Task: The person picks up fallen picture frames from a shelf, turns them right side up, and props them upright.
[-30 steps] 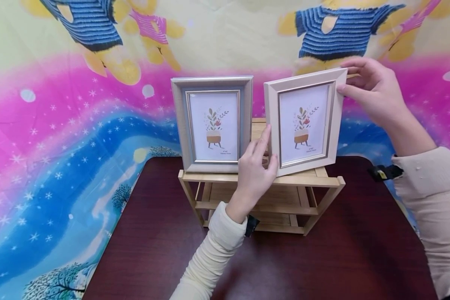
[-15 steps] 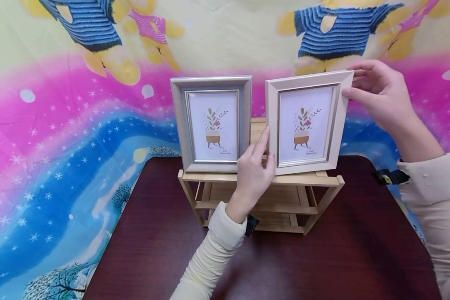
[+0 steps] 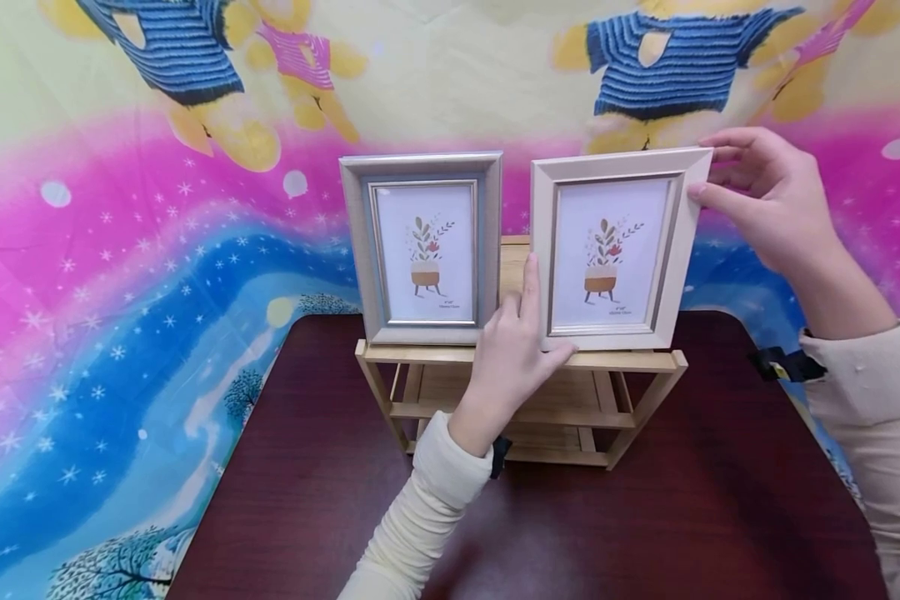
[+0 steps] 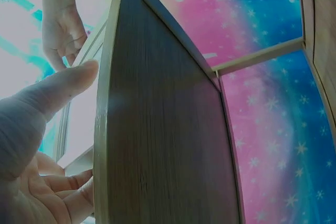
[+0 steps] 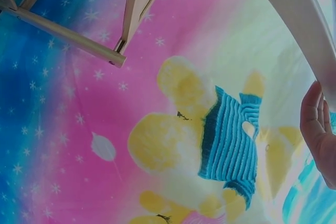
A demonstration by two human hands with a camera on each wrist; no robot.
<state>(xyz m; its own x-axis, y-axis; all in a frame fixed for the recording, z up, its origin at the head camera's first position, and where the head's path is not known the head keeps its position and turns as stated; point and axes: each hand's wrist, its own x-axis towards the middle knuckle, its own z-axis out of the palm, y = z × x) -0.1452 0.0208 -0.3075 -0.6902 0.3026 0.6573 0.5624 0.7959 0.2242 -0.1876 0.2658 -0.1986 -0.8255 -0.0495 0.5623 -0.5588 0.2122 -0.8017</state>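
A cream picture frame (image 3: 543,250) with a plant print stands on the right part of a wooden rack's top shelf (image 3: 603,361). Its upper right corner is pinched between the thumb and fingers of my right hand (image 3: 772,200). My left hand (image 3: 510,350) lies at its lower left, the straight index finger touching the left side and the thumb spread along the bottom by the shelf's front edge. In the left wrist view the thumb (image 4: 63,87) lies near the shelf board. A grey picture frame (image 3: 487,250) with the same print stands to the left.
The rack (image 3: 513,417) has lower shelves and stands on a dark red-brown table (image 3: 292,500). Behind it hangs a printed cloth (image 3: 217,192) with bears and snowflakes. A narrow gap separates the two frames.
The cream frame has swung its right side outward and straightened, now facing more forward and sitting level. My right hand moved right and slightly down with it. My left thumb slid to the frame's bottom.
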